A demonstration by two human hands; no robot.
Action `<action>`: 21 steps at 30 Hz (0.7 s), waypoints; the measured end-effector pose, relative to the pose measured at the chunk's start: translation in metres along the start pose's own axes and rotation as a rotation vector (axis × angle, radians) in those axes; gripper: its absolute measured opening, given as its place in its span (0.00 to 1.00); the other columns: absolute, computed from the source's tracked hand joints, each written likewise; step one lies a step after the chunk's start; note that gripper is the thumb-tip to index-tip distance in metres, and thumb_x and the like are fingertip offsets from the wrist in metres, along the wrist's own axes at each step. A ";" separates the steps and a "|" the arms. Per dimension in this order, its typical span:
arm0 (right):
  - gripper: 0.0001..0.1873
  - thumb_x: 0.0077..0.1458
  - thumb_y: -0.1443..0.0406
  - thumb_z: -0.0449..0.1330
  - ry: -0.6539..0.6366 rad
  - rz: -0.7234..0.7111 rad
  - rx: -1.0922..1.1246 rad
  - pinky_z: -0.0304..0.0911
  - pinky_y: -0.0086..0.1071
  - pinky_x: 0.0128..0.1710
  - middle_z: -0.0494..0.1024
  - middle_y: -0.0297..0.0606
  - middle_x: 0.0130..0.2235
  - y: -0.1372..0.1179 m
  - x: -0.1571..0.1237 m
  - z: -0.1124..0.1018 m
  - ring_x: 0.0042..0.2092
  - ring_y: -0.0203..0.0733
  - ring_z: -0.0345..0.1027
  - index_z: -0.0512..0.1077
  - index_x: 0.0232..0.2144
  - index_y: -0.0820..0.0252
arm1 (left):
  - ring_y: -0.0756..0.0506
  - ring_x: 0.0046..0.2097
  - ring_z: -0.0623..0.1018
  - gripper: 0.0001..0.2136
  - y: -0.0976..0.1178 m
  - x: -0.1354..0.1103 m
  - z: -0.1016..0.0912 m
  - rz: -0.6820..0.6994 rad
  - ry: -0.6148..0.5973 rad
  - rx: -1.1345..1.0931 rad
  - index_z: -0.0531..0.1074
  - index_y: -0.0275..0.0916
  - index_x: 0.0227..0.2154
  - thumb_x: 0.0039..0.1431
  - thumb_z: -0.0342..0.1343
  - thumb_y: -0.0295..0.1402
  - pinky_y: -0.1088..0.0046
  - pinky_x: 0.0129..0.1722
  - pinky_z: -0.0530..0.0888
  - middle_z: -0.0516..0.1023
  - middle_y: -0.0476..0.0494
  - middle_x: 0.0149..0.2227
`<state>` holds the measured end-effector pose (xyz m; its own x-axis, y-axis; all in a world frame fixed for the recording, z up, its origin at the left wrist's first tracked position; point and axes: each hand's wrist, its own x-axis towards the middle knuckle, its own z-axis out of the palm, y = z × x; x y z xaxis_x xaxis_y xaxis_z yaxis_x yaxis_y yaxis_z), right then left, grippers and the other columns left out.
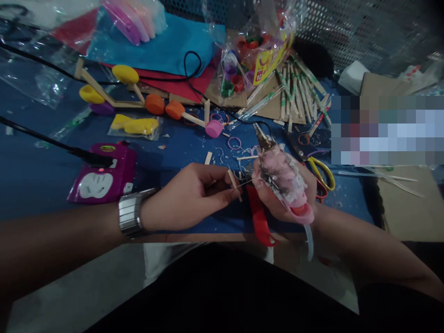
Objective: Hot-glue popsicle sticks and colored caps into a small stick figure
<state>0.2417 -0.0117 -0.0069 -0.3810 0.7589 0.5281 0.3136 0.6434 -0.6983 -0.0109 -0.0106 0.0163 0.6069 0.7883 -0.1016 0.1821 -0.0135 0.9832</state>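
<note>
My left hand [189, 196], with a metal watch [132, 213] on the wrist, pinches a short wooden stick [234, 183] above the blue table [41, 175]. My right hand [277, 196] is closed round a glue gun [282, 178] crusted with white glue, its metal nozzle pointing away from me. A thin glue strand runs between the stick and the gun. A red handle [258, 219] hangs below my right hand.
A purple power strip [102, 173] with a black cable lies at left. A frame of wooden sticks with yellow, orange and pink caps [154, 104] sits behind. Yellow-handled scissors [321, 173], chopsticks [298, 90], bags of caps, and coloured felt sheets [163, 48] crowd the back.
</note>
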 end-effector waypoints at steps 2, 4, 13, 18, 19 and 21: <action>0.12 0.58 0.71 0.69 0.071 -0.098 -0.003 0.75 0.35 0.43 0.81 0.36 0.42 -0.003 0.002 0.002 0.41 0.41 0.77 0.73 0.42 0.54 | 0.50 0.32 0.68 0.11 0.001 0.000 0.000 -0.006 0.001 -0.003 0.81 0.35 0.34 0.69 0.63 0.38 0.75 0.31 0.66 0.75 0.50 0.29; 0.11 0.59 0.71 0.68 0.106 -0.110 -0.025 0.75 0.34 0.43 0.82 0.36 0.41 -0.007 0.005 0.002 0.41 0.41 0.77 0.74 0.43 0.55 | 0.50 0.32 0.69 0.11 0.001 -0.001 0.000 -0.015 0.000 -0.006 0.81 0.35 0.34 0.69 0.63 0.38 0.75 0.31 0.66 0.76 0.50 0.29; 0.10 0.57 0.71 0.66 0.092 -0.053 -0.156 0.75 0.34 0.41 0.81 0.33 0.37 -0.017 0.011 -0.001 0.37 0.40 0.76 0.74 0.40 0.54 | 0.50 0.32 0.71 0.11 0.006 0.001 0.001 -0.033 -0.012 -0.006 0.80 0.36 0.33 0.68 0.62 0.38 0.75 0.32 0.67 0.76 0.51 0.29; 0.10 0.57 0.69 0.66 0.053 -0.045 -0.254 0.75 0.34 0.36 0.82 0.32 0.36 -0.019 0.013 -0.006 0.34 0.40 0.75 0.74 0.40 0.52 | 0.50 0.33 0.72 0.10 0.006 0.000 0.001 -0.031 -0.018 -0.010 0.79 0.37 0.33 0.68 0.62 0.37 0.76 0.34 0.69 0.78 0.51 0.30; 0.10 0.57 0.69 0.67 0.033 -0.050 -0.270 0.76 0.35 0.36 0.83 0.33 0.37 -0.019 0.013 -0.007 0.34 0.41 0.77 0.74 0.40 0.52 | 0.50 0.33 0.72 0.10 0.006 0.000 0.001 -0.029 -0.016 -0.015 0.79 0.37 0.33 0.68 0.62 0.36 0.76 0.34 0.70 0.78 0.52 0.30; 0.09 0.57 0.69 0.67 0.024 -0.047 -0.270 0.77 0.36 0.38 0.84 0.34 0.38 -0.019 0.013 -0.009 0.36 0.42 0.79 0.74 0.39 0.52 | 0.50 0.33 0.72 0.09 0.006 0.000 0.001 -0.030 -0.012 -0.025 0.79 0.37 0.32 0.68 0.62 0.35 0.76 0.34 0.70 0.77 0.52 0.29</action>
<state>0.2384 -0.0127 0.0174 -0.3804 0.7278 0.5706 0.5178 0.6788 -0.5207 -0.0086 -0.0113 0.0219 0.6108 0.7806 -0.1326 0.1813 0.0251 0.9831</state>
